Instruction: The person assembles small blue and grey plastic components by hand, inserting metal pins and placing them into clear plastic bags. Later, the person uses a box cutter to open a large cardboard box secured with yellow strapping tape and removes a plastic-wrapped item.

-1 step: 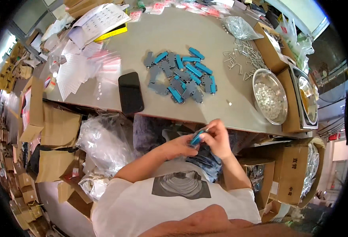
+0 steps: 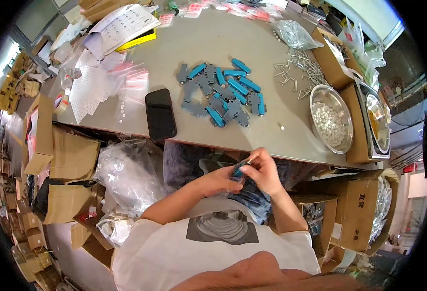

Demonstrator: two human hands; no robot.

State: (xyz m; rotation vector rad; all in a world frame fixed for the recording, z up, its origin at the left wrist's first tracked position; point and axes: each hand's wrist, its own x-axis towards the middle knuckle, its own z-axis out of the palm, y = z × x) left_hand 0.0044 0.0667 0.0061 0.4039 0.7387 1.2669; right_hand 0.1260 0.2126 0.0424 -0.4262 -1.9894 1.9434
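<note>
Over my lap, just off the table's near edge, my left hand (image 2: 219,182) is closed round a small blue-and-dark plastic part (image 2: 238,170). Its exact kind I cannot make out. My right hand (image 2: 264,172) pinches the same part at its upper end, with thumb and fingers bent. Farther in on the table lies a loose pile of flat grey plastic parts with blue blocks (image 2: 236,92). To the right of the pile, near the table's front, sits a single small white piece (image 2: 282,127). The fingers partly cover the held part.
A black phone (image 2: 160,114) lies left of the pile, by clear zip bags (image 2: 132,82) and paper sheets. At right are a steel bowl (image 2: 317,104) of white pieces, bent metal rods (image 2: 306,67) and cardboard boxes (image 2: 356,208). A plastic bag (image 2: 128,174) hangs below the table's left.
The held part has turned a little, showing less of its blue side. My right fingers have shifted slightly on it. The things on the table have not moved.
</note>
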